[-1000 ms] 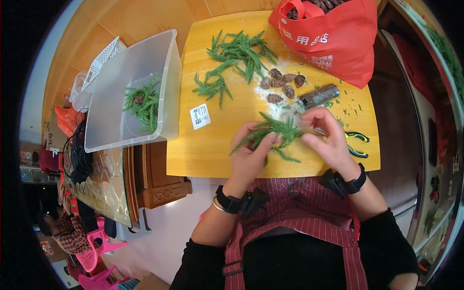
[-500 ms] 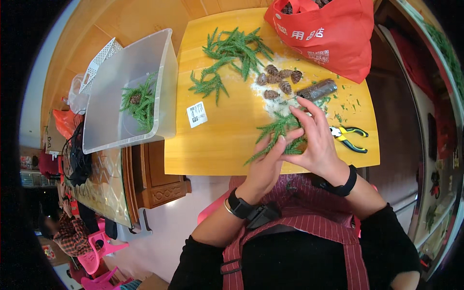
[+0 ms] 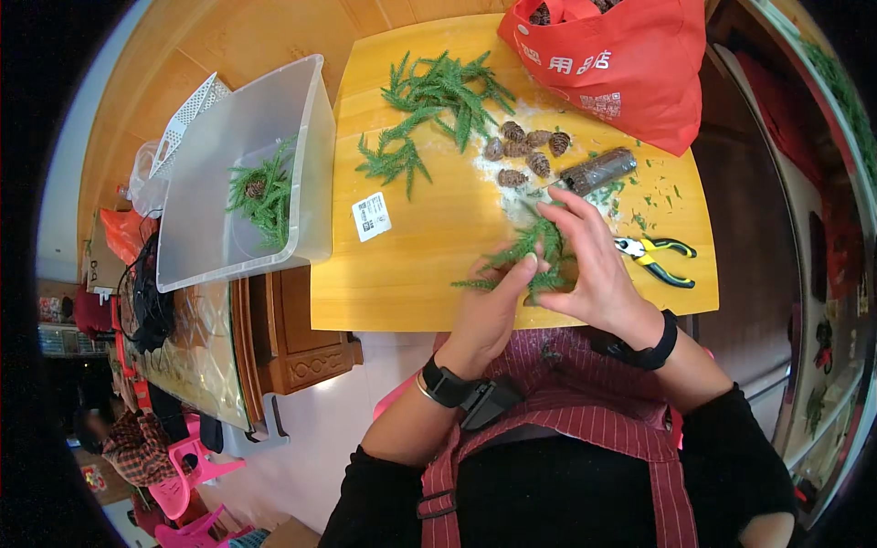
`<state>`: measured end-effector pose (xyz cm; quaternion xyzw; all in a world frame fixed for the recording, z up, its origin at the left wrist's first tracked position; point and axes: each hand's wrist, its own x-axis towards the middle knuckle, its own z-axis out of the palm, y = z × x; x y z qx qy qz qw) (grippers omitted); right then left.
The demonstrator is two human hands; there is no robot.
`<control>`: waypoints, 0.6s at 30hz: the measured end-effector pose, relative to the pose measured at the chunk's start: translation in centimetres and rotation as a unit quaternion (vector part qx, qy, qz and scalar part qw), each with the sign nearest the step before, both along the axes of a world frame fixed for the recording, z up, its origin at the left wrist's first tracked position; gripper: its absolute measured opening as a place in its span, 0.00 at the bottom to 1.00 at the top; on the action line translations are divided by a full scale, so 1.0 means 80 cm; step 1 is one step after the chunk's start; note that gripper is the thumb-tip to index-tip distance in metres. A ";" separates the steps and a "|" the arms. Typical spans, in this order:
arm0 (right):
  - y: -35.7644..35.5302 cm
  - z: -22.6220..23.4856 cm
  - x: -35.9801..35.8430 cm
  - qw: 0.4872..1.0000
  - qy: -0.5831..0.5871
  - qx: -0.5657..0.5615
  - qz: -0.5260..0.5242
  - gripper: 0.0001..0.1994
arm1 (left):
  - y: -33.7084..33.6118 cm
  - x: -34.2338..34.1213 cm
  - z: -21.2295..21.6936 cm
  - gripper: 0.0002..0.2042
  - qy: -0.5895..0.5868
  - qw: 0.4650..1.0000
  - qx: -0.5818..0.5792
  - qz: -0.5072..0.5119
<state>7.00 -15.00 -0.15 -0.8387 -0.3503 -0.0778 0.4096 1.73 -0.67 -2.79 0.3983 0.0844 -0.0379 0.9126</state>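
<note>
Yellow tabletop (image 3: 416,283), wooden panels (image 3: 274,32) behind. Left to right: clear bin (image 3: 316,173), greenery and pinecone inside; white label (image 3: 372,217); loose greenery (image 3: 448,91); left hand (image 3: 487,306), grip closed, thumb pressing green sprig (image 3: 523,248) over the near part; pinecones (image 3: 538,164); right hand (image 3: 598,269), fingers and thumb curved wide apart around sprig, any hold unclear; red bag (image 3: 617,78); yellow-and-black pliers (image 3: 653,259).

Black sleeves (image 3: 731,452), striped maroon apron (image 3: 585,384)

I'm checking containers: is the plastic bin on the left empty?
Not empty: green sprigs and a pine cone show inside the plastic bin.
</note>
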 end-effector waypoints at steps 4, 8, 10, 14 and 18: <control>0.000 0.000 -0.001 0.999 -0.030 -0.014 -0.013 0.39 | -0.002 -0.003 -0.003 0.09 0.006 0.999 -0.031 0.000; 0.001 0.004 0.000 0.999 -0.041 -0.009 -0.009 0.39 | 0.004 0.000 -0.003 0.09 0.008 0.999 -0.033 -0.041; -0.002 0.004 0.002 0.998 -0.058 -0.034 -0.008 0.38 | 0.002 0.000 0.001 0.07 -0.004 0.998 -0.038 -0.056; -0.002 0.000 0.001 0.997 -0.070 -0.031 -0.005 0.37 | 0.000 0.000 -0.003 0.06 -0.019 0.998 -0.040 -0.049; -0.004 0.001 0.003 0.997 -0.073 -0.022 -0.005 0.35 | -0.001 0.000 -0.006 0.10 -0.043 0.998 -0.008 -0.053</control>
